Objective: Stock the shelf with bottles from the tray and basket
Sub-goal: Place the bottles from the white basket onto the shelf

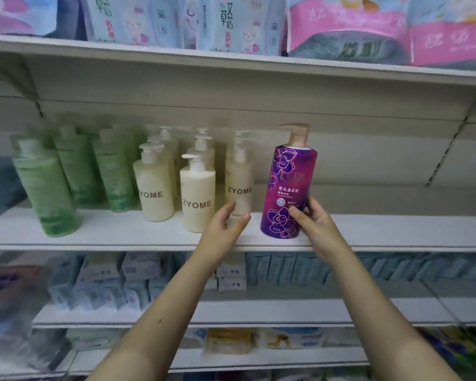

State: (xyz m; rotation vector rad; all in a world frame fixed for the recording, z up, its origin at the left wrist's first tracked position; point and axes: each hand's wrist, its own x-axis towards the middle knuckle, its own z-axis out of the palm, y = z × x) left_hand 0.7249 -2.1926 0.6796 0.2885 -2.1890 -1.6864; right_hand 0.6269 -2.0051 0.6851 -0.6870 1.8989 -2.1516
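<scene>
A purple LUX pump bottle [287, 185] stands upright on the white middle shelf [396, 229], near its front edge. My right hand [312, 218] holds the bottle's lower right side, thumb across the front and fingers behind. My left hand [226, 224] hovers just left of the bottle with fingers straight and apart, touching nothing that I can see. Left of it stand several cream ZYOME pump bottles [198, 196] and several green bottles [47, 188]. No tray or basket is in view.
The shelf to the right of the purple bottle is bare up to a slotted upright [445, 149]. Soft packs [231, 23] fill the shelf above. Small boxed packs [138, 273] line the lower shelves beneath my arms.
</scene>
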